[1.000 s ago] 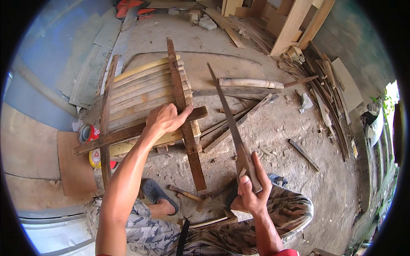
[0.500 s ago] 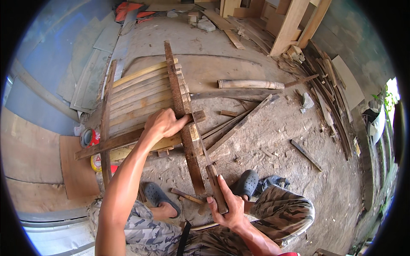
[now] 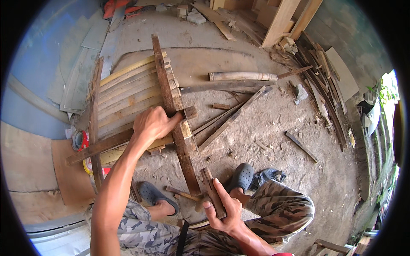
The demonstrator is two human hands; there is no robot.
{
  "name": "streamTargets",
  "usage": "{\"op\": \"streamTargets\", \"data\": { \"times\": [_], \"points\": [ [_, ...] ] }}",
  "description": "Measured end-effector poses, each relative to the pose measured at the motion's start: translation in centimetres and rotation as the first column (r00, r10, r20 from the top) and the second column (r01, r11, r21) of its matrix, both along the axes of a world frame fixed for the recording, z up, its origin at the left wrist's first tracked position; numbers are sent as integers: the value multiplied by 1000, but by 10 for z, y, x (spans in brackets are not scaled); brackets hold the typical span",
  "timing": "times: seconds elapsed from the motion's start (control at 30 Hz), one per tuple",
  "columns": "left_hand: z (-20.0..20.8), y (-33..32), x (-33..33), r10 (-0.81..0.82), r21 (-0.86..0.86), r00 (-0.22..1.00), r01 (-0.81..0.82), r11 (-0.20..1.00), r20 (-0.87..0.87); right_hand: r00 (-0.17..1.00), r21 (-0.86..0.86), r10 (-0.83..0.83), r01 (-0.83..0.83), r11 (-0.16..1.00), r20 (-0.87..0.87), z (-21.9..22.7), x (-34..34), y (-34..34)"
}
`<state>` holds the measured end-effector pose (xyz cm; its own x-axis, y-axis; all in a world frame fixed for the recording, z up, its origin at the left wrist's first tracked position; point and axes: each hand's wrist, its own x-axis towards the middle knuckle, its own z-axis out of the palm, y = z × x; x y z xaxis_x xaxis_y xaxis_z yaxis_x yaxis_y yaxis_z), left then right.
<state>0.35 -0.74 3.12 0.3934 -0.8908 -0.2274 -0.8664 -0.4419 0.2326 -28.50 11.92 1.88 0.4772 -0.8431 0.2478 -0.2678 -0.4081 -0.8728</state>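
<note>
My right hand (image 3: 229, 214) is closed around the wooden handle (image 3: 213, 194) of a handsaw, index finger stretched along it. The saw's narrow blade (image 3: 197, 150) runs away from me and crosses a dark wooden strip (image 3: 106, 144) near its right end. Closed over that same strip is my left hand (image 3: 149, 124), just left of the blade, thumb pointing right. Underneath, the strip rests on a slatted wooden frame (image 3: 130, 94) with pale slats. A dark rail (image 3: 170, 100) of the frame passes beneath the strip beside my left hand.
A hammer (image 3: 183, 194) lies between my feet. Red-labelled cans (image 3: 79, 140) stand left of the frame. A bamboo piece (image 3: 243, 76), loose sticks (image 3: 232, 119) and wood scraps lie on the floor to the right. Long boards (image 3: 326, 98) are heaped by the right wall.
The whole view has shifted, moving the scene left and up. Against the strip, the saw has slid a little toward me. My left hand keeps its hold.
</note>
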Motion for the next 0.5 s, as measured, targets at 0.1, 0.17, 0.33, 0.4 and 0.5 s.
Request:
{"op": "streamTargets", "data": {
  "times": [0.1, 0.17, 0.33, 0.4, 0.5],
  "points": [
    [-1, -1, -1, -6, 24, 1000, 6, 1000, 2, 999, 12, 0, 1, 1000, -37, 2, -3, 4],
    [-6, -2, 1, -30, -1, 999, 30, 1000, 11, 999, -10, -9, 8, 1000, -38, 2, -5, 4],
    [-5, -2, 1, -15, -16, 1000, 15, 1000, 10, 1000, -64, -26, 27, 998, 13, 5, 10, -14],
    [-10, -1, 2, -5, -70, 1000, 6, 998, 17, 998, -59, -37, 40, 997, 54, 0, 18, -20],
    [-10, -1, 3, -27, -74, 999, 30, 997, 46, 999, -46, -32, 33, 998, 20, 1, 14, -18]
  ]
}}
